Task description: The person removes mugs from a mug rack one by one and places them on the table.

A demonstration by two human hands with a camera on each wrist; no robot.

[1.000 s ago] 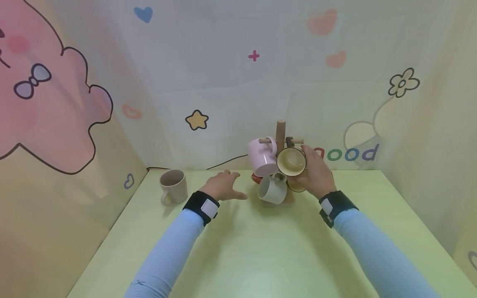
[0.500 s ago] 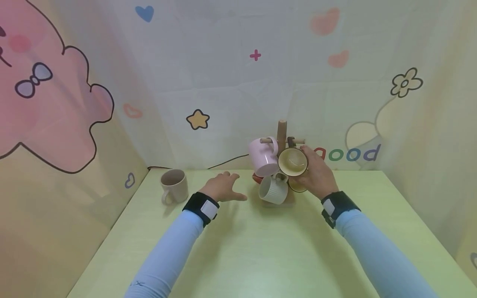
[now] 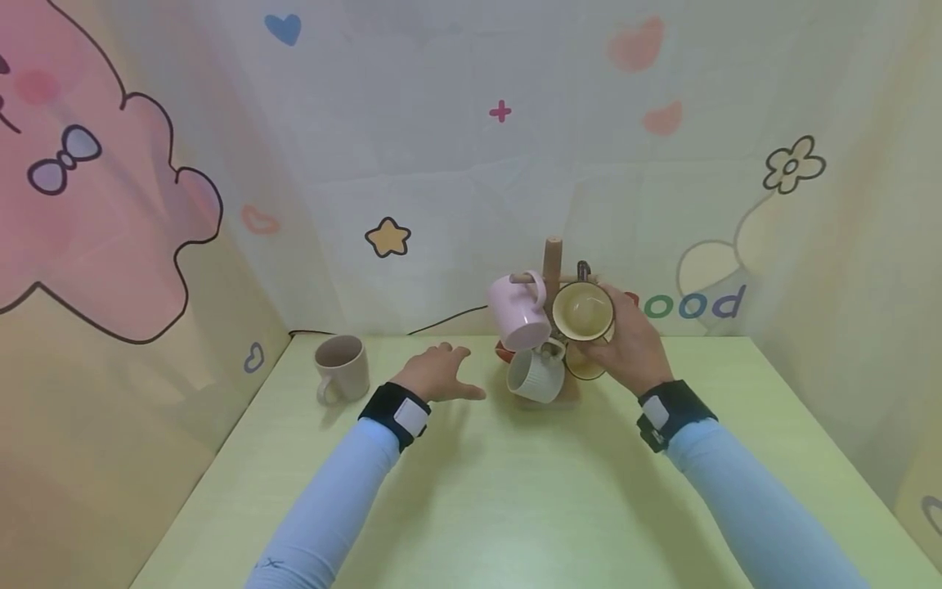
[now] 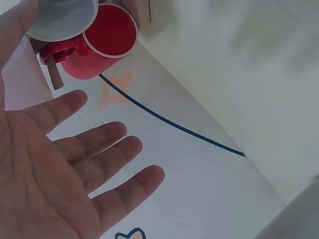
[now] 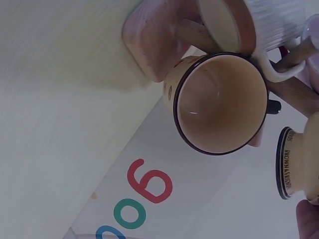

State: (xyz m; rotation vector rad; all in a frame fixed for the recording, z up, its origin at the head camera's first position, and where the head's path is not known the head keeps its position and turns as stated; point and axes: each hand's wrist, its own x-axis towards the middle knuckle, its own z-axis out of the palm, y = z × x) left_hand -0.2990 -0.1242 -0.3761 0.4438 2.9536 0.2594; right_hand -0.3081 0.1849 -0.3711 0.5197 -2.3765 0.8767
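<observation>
My right hand [image 3: 634, 342] grips a cream mug [image 3: 583, 312] with a dark rim and dark handle, its mouth facing me. That handle overlaps the right peg of a wooden mug tree [image 3: 553, 258]. In the right wrist view, the held mug's lettered base [image 5: 286, 164] shows at the right edge beside a fingertip. A second cream mug [image 5: 222, 104] hangs lower, partly behind my right hand in the head view. My left hand [image 3: 436, 373] hovers left of the tree, fingers spread, holding nothing. A pink mug [image 3: 518, 312] and a white ribbed mug [image 3: 536, 376] hang nearest it.
A red mug [image 4: 110, 31] hangs at the tree's back left, mostly hidden in the head view. A greyish-beige mug [image 3: 343, 368] stands upright at the table's left. Printed cloth walls [image 3: 456, 180] enclose the pale green table [image 3: 500, 499] at back and sides.
My right hand has shifted the cream mug slightly right and up, its handle now at the peg's outer end. The left hand has stayed nearly still.
</observation>
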